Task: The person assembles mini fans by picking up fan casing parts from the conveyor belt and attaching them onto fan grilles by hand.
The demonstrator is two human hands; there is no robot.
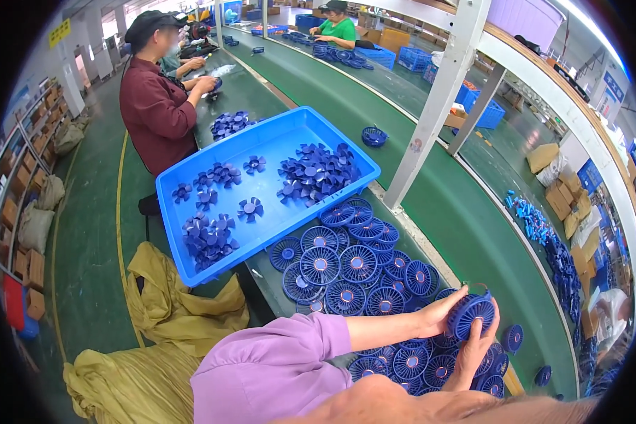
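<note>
Both my hands are closed round one round dark blue fan cage over the right part of the bench. My left hand grips its left side. From below and the right, my right hand holds it, thumb laid across the ribbed front. A thin loop sticks up at the cage's top. Beneath and beside my hands lie many similar blue fan cages, piled and overlapping, several with a coppery ring at the centre. Beyond them a light blue tray holds loose dark blue fan blades in heaps.
A green conveyor belt runs along the bench's right side, carrying a few cages. A white metal post rises between bench and belt. At the left, a person in a dark red top works; yellowish cloth sacks lie below the tray.
</note>
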